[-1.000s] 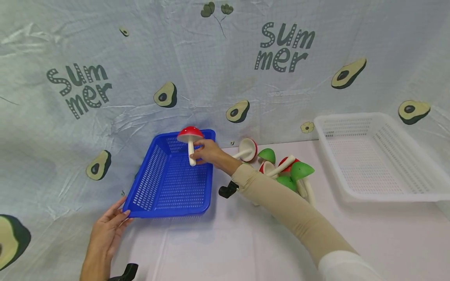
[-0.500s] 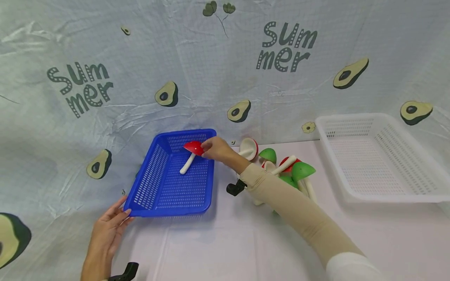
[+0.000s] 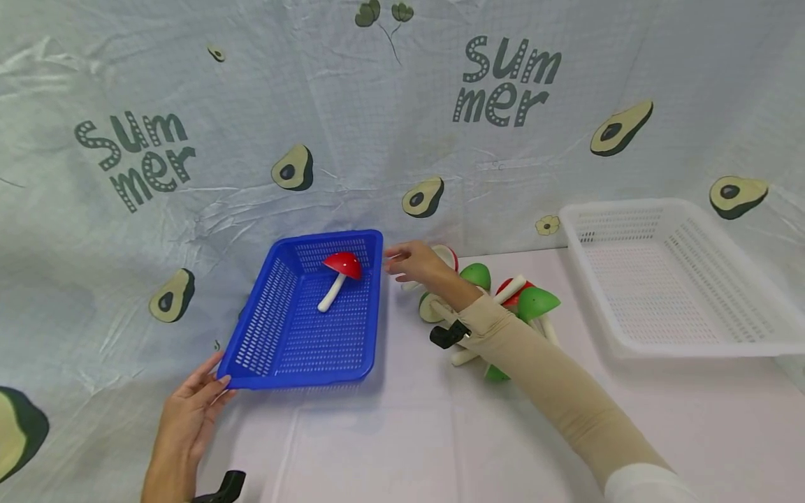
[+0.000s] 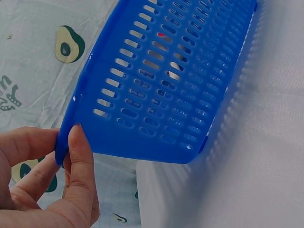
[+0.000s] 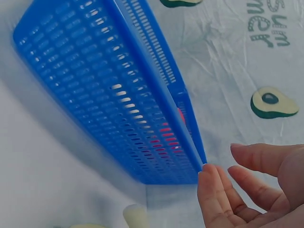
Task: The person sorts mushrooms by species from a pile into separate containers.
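A toy mushroom (image 3: 344, 264) with a red cap and white stem lies on its side in the blue basket (image 3: 371, 328), toward its far right part. My left hand (image 3: 189, 416) pinches the rim at the basket's near left corner; thumb and fingers on either side show in the left wrist view. Just outside the far right rim is my right hand (image 3: 416, 264), holding nothing, its fingers loosely apart in the right wrist view. Below that hand and forearm lies a heap of toy mushrooms with green caps (image 3: 537, 303) and red caps (image 3: 516, 290), partly hidden by the arm.
At the right stands a white perforated basket (image 3: 619, 335). A hanging cloth (image 3: 352, 98) printed with avocados and lettering rises behind the table (image 3: 377, 447). The mushroom heap lies between the two baskets.
My right hand has let go of the red-capped mushroom, which now lies in the blue basket, and has drawn back right past the rim. The left hand has stayed at the corner.
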Demonstrator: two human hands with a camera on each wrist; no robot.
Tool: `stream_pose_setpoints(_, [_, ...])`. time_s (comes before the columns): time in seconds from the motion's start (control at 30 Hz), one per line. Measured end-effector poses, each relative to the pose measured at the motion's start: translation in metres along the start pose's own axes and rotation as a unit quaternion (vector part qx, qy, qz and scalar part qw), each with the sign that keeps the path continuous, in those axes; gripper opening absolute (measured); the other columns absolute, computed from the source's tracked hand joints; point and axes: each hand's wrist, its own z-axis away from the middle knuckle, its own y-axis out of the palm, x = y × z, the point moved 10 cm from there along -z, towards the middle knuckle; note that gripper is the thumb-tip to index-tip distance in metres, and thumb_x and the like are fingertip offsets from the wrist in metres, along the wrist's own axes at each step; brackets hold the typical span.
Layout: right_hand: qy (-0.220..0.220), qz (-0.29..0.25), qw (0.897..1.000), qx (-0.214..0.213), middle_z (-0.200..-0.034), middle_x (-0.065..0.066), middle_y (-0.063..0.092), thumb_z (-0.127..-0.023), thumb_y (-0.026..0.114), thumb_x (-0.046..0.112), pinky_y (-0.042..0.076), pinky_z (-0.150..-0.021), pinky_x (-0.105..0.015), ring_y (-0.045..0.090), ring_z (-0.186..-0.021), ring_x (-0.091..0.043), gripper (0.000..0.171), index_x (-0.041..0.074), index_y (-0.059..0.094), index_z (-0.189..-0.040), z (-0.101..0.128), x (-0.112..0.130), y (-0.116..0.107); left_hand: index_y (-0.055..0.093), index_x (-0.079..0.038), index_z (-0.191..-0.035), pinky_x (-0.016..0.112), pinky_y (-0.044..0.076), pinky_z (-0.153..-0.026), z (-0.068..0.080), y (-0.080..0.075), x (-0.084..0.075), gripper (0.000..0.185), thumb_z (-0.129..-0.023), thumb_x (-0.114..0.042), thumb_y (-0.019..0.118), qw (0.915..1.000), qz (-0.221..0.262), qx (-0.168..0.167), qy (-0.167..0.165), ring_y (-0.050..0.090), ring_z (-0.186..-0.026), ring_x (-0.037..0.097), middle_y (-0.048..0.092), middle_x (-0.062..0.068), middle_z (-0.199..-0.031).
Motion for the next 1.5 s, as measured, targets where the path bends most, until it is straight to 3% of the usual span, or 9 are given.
stream_pose_setpoints(0.33, [0.010,-0.036,0.999,-0.005,-0.125,-0.017,0.068,-0.096,0.070,0.006,0.056,-0.099,-0.040,0.067,-0.116,-0.028,0.042,0.005,0.061,-0.137,0.017,-0.003,-0.021,0.048,-0.016,-0.152,0.021,0.060,-0.076,-0.001,0.001,0.000,0.061,-0.095,-0.005,0.069,1.0000,0.000,0.005,0.003,0.067,-0.082,0.010,0.055,-0.003,-0.098])
stream_pose_setpoints(0.5, [0.027,-0.011,0.999,0.013,-0.126,-0.010,0.069,-0.096,0.071,0.013,0.054,-0.101,-0.042,0.065,-0.120,-0.029,0.044,0.013,0.060,-0.139,0.026,-0.005,-0.030,0.050,-0.018,-0.151,0.021,0.060,-0.076,-0.001,0.000,0.001,0.061,-0.095,-0.004,0.069,1.0000,-0.004,-0.001,-0.002,0.066,-0.082,0.009,0.055,-0.003,-0.099])
stream_pose_setpoints(0.67, [0.037,0.004,0.999,0.027,-0.129,-0.004,0.068,-0.096,0.073,0.021,0.055,-0.087,-0.041,0.060,-0.126,-0.037,0.045,0.020,0.061,-0.139,0.035,-0.009,-0.043,0.050,-0.018,-0.151,0.021,0.060,-0.076,0.000,0.000,0.000,0.061,-0.095,-0.003,0.070,1.0000,-0.002,0.006,0.004,0.066,-0.083,0.009,0.055,-0.004,-0.096])
stream_pose_setpoints(0.8, [-0.001,0.008,0.999,0.031,-0.130,-0.013,0.066,-0.096,0.072,0.018,0.059,-0.084,-0.036,0.062,-0.122,-0.039,0.043,0.013,0.061,-0.138,0.042,-0.005,-0.056,0.052,-0.017,-0.150,0.021,0.060,-0.076,0.000,0.002,-0.001,0.060,-0.095,-0.002,0.070,0.9997,0.004,0.017,0.016,0.066,-0.082,0.009,0.056,-0.004,-0.095])
stream_pose_setpoints(0.93, [-0.031,0.023,0.999,0.033,-0.129,-0.018,0.066,-0.097,0.069,0.013,0.056,-0.097,-0.040,0.066,-0.116,-0.032,0.043,0.008,0.060,-0.139,0.050,-0.001,-0.069,0.055,-0.019,-0.148,0.021,0.060,-0.076,0.000,0.003,-0.002,0.058,-0.094,-0.002,0.070,0.9994,0.008,0.026,0.023,0.067,-0.082,0.009,0.056,-0.004,-0.094])
stream_pose_setpoints(1.1, [-0.022,0.054,0.998,0.025,-0.128,-0.016,0.066,-0.097,0.071,0.018,0.051,-0.104,-0.045,0.068,-0.105,-0.020,0.042,0.012,0.062,-0.137,0.057,-0.005,-0.087,0.055,-0.019,-0.148,0.021,0.060,-0.076,0.000,0.003,-0.001,0.058,-0.095,-0.002,0.070,0.9997,0.005,0.018,0.015,0.066,-0.082,0.009,0.056,-0.004,-0.095])
stream_pose_setpoints(1.5, [-0.037,0.056,0.997,0.033,-0.123,-0.020,0.064,-0.096,0.072,0.017,0.053,-0.103,-0.044,0.067,-0.105,-0.020,0.046,0.004,0.060,-0.138,0.070,-0.015,-0.120,0.055,-0.020,-0.148,0.021,0.060,-0.076,0.000,0.002,-0.002,0.057,-0.095,-0.003,0.070,0.9997,0.003,0.019,0.013,0.066,-0.082,0.009,0.055,-0.004,-0.096])
